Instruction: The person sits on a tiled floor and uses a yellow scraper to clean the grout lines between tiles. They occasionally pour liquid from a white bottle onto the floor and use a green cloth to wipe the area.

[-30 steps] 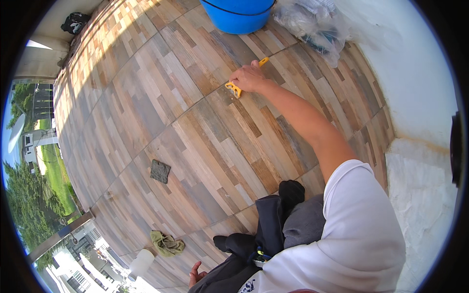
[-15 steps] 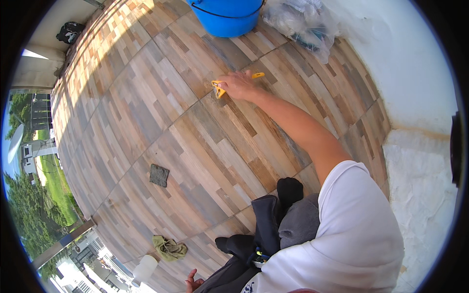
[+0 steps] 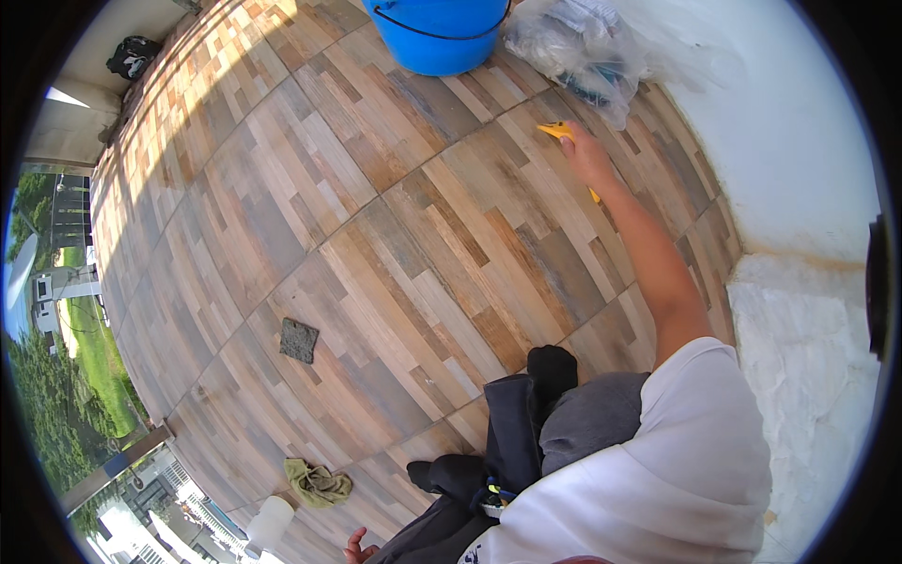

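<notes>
1. Outdoors, judging by greenery beyond the left rim, a tiled floor (image 3: 413, 301) fills the view, patterned like wood strips; sunlight crosses it at 10 to 11 o'clock.
2. A white wall (image 3: 799, 179) rises from 1 round to 3 o'clock.
3. The wearer's white sleeve (image 3: 700, 404) and dark trousers (image 3: 442, 526) take up 4 to 6 o'clock.
4. A clear plastic bag (image 3: 578, 56) lies at 1 o'clock, near the wall, its contents hard to make out.
5. A blue bucket (image 3: 437, 47) stands at 12 o'clock, just beside the bag, cut off by the top edge.
6. A crumpled olive cloth (image 3: 318, 483) lies at 7 o'clock.
7. The right hand (image 3: 589, 155), between 1 and 2 o'clock, has its fingers clamped round a yellow tool.
8. The left hand (image 3: 357, 548), between 6 and 7 o'clock, shows only partly beside the trousers; I cannot tell whether its fingers are apart or together.
9. A dark square pad (image 3: 299, 340) lies flat between 8 and 9 o'clock.
10. The yellow tool (image 3: 554, 130), apparently a scraper, is at 1 o'clock, its head pointing towards 10. Whether it touches the tiles is unclear. Good handling, I judge, means a firm grip, the edge low and level, even pressure, and lighter strokes over tile joints.
</notes>
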`<state>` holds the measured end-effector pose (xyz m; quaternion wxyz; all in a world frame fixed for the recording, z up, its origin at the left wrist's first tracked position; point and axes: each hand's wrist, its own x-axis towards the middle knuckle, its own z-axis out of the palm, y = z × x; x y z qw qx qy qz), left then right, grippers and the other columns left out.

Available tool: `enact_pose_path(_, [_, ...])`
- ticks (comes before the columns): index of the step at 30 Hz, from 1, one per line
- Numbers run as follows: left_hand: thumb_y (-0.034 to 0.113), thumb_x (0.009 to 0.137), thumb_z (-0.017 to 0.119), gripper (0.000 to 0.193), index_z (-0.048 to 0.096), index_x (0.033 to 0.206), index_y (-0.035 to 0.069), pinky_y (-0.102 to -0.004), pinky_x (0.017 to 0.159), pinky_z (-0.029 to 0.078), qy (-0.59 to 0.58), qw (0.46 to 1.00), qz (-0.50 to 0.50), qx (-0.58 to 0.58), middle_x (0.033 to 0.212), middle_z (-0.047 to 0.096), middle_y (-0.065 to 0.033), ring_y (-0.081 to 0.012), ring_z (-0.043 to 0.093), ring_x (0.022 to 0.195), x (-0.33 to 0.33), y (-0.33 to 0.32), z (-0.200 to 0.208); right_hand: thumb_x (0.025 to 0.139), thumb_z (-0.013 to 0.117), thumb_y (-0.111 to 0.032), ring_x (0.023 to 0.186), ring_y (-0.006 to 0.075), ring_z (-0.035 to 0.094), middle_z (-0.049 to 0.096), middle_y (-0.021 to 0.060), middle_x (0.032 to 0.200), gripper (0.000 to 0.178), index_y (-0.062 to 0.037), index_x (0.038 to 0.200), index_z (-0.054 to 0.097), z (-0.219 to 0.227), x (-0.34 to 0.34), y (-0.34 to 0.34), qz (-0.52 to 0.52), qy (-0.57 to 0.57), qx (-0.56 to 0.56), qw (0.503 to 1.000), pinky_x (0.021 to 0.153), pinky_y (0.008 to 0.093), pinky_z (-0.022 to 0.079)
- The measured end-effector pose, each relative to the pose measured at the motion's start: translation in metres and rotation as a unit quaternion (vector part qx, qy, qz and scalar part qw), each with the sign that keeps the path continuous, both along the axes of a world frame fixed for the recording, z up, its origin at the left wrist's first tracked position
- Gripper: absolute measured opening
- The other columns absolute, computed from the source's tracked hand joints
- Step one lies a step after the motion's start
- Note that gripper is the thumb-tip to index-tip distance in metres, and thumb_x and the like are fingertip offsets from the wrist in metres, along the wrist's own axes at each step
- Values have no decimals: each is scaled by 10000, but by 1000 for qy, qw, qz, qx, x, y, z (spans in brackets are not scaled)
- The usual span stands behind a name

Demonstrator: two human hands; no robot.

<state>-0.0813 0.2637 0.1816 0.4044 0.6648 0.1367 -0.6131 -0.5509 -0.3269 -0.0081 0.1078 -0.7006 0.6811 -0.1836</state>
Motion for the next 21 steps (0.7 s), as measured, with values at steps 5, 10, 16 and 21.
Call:
enact_pose_path(5, [551,836,424,687,233,1358,147,-278,413,377,0,1000,-12,21,563,454,-43,-133,411,455,-1,-6,-5,841,493,-184,776,357,584,605,195,851,242,-72,1050,546,3,-4,-11,67,20,21,997,681,446,454])
enact_pose_path(10, [555,835,421,689,237,1356,142,-270,402,359,24,1000,-5,12,559,440,-36,-127,393,449,-9,-10,-14,834,495,-142,775,353,584,608,191,854,211,-64,1007,587,7,32,-32,66,21,41,997,686,441,457])
enact_pose_path(16, [482,887,363,581,275,1337,125,-237,383,277,-371,927,39,-38,533,353,-10,-111,306,430,-25,-151,106,834,494,-155,775,357,588,612,195,836,226,-69,1018,592,-3,34,-51,33,52,32,998,695,451,459])
enact_pose_path(21, [406,913,309,530,305,1316,62,-234,423,339,-603,791,-69,-80,518,332,-9,-123,361,444,-50,-206,123,835,487,-157,787,348,594,613,191,857,234,-78,1028,593,-2,38,-63,20,46,18,999,709,453,458])
